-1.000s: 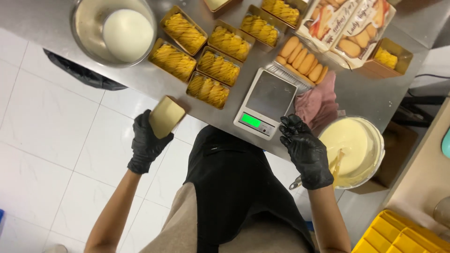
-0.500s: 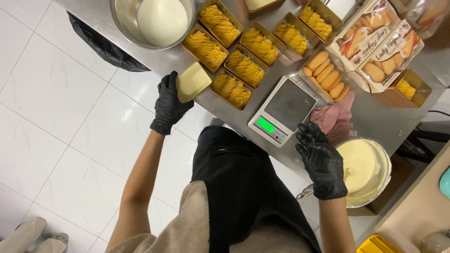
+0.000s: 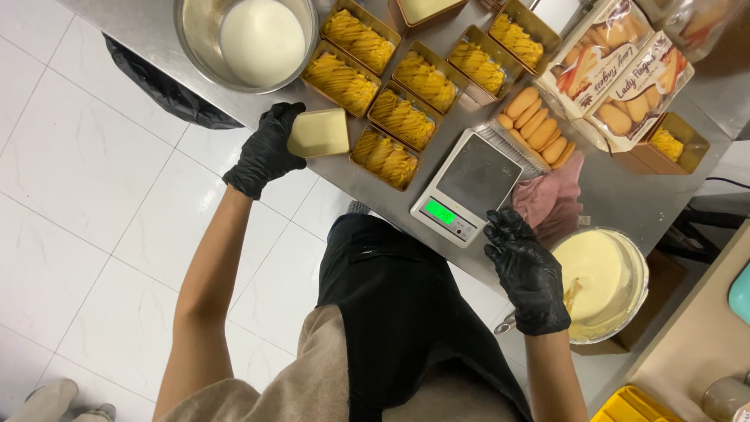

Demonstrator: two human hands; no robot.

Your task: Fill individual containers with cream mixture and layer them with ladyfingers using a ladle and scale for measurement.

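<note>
Left hand holding a cream-filled box by the rows of boxes

The left hand (image 3: 263, 148) is gripping the box (image 3: 318, 133) just left of the scale (image 3: 467, 186); the right hand (image 3: 527, 270) is hanging loose and empty, nearer the scale.

Kitchen; steel counter (image 3: 641, 195), scale (image 3: 467, 187), dessert trays (image 3: 402, 117)

Bright even light, sharp pic, slight wide-angle distortion at edges.

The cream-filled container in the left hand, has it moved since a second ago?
Yes. The left hand has carried the cream-filled container up from below the counter edge to sit beside the gold trays, at the counter's near edge.
</note>
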